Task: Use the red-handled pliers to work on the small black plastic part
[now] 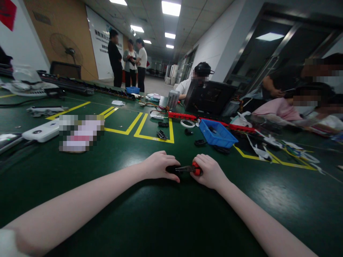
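Observation:
My right hand (210,171) is wrapped round the red handles of a pair of pliers (185,169), whose dark narrow jaws point left. Just left of the jaw tips, my left hand (162,166) is curved, thumb and fingers apart. A dark object (173,169) lies between its thumb and fingers; whether they touch it cannot be made out. Beyond the hands, small black parts (162,134) rest in a yellow-taped area of the green table (120,221). More black pieces (199,142) sit near a blue tray (218,134).
A phone (81,135) and a white power strip (43,130) lie at left. Red strips (182,116), a white ring (187,123) and a black computer case (210,96) stand or lie beyond. White scraps and cables (297,151) are at right. Several people are around the table and behind.

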`<state>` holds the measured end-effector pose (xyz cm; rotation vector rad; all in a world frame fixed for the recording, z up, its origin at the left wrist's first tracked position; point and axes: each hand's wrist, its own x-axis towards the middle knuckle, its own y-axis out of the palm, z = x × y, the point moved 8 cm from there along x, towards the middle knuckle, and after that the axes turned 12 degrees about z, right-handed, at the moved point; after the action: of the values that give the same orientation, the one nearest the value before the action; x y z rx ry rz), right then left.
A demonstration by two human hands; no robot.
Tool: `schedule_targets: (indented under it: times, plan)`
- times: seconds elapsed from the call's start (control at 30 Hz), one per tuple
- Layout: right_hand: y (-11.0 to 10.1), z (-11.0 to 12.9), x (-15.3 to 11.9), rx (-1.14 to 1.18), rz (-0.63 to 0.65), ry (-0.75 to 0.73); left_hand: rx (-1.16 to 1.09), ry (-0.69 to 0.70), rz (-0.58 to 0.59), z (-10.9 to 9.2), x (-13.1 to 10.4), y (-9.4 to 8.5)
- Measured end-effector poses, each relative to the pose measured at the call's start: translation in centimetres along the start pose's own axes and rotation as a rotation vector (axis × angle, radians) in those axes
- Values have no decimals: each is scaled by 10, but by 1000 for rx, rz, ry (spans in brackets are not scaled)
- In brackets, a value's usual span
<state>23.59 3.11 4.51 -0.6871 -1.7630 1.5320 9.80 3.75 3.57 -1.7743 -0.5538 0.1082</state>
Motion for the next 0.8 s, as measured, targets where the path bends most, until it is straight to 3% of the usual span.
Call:
schedule_targets:
  times: [0.3, 0.8]
  plan:
    - [1, -12, -1, -94, -81, 166, 142, -164, -117, 7, -2, -8]
    - [4, -16, 1, -29, -33, 189, 136, -149, -131, 7, -2, -10]
